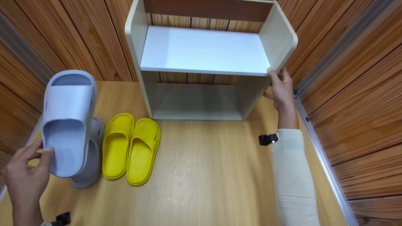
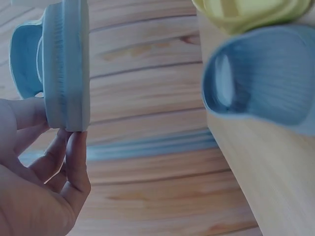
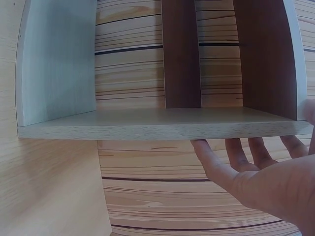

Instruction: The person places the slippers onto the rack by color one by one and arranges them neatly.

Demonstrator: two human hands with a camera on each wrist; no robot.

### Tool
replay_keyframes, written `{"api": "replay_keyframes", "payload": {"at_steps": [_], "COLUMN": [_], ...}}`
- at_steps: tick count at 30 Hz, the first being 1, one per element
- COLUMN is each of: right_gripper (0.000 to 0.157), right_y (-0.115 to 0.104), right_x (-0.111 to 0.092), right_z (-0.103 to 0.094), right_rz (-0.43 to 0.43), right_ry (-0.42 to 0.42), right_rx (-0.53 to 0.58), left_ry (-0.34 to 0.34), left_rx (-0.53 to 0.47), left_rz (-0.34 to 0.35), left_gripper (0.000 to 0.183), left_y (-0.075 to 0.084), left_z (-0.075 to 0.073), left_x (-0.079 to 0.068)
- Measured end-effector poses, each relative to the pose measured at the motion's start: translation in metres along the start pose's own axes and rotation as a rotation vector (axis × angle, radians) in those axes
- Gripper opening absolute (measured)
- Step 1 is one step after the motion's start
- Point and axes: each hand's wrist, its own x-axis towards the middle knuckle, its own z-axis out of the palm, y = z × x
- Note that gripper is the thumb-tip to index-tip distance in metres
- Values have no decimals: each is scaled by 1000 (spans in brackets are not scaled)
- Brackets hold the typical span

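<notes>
My left hand [image 1: 26, 175] pinches the heel end of a light grey-blue slide slipper [image 1: 67, 103], thumb on its footbed and fingers beneath the sole. It is raised, toe strap pointing away from me. Its mate, a second grey-blue slipper [image 2: 266, 73], lies on the wooden floor and is partly hidden by the raised one in the head view. My right hand [image 1: 282, 91] grips the right side panel of a small two-tier shelf unit [image 1: 204, 51]. One finger laps over the front edge near the white upper board; the other fingertips touch the panel's outer face [image 3: 147, 132].
A pair of yellow slippers [image 1: 117, 147] stands side by side on the floor [image 1: 201, 175], right of the grey-blue one. Wood-plank walls [image 1: 361, 110] rise behind and at both sides. A metal strip [image 1: 320, 163] runs along the right floor edge.
</notes>
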Motion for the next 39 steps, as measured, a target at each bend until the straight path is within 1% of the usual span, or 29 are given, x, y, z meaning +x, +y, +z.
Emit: {"api": "replay_keyframes", "payload": {"at_steps": [4,7,11,16,20,24,31,36,39], "right_gripper": [75,73,73,73,74,73,73,71,70], "right_y": [0,0,1,1,0,-1,-2,-1,-1], "right_x": [1,2,1,1,1,0,1,2,2], "right_z": [1,2,2,1,1,1,2,3,3], "right_rz": [-17,-31,-23,-12,-5,-10,-10,-35,-28], "right_ry": [10,18,19,17,19,18,18,24,28], "right_rx": [3,-8,-22,-21,-19,-27,-14,-22,-20], "left_ry": [-4,-17,-67,-127,-145,-152,-153,-152,-163], "left_rx": [-80,-143,-187,-201,-220,-240,-305,-306,-304], "left_rz": [102,173,191,211,224,265,329,373,378], "left_gripper": [35,34,35,38,39,39,39,38,39], "left_y": [33,51,67,84,93,99,108,114,119], "left_z": [0,5,14,20,24,27,32,34,34], "left_x": [-6,-8,-14,-21,-24,-24,-23,-19,-16]}}
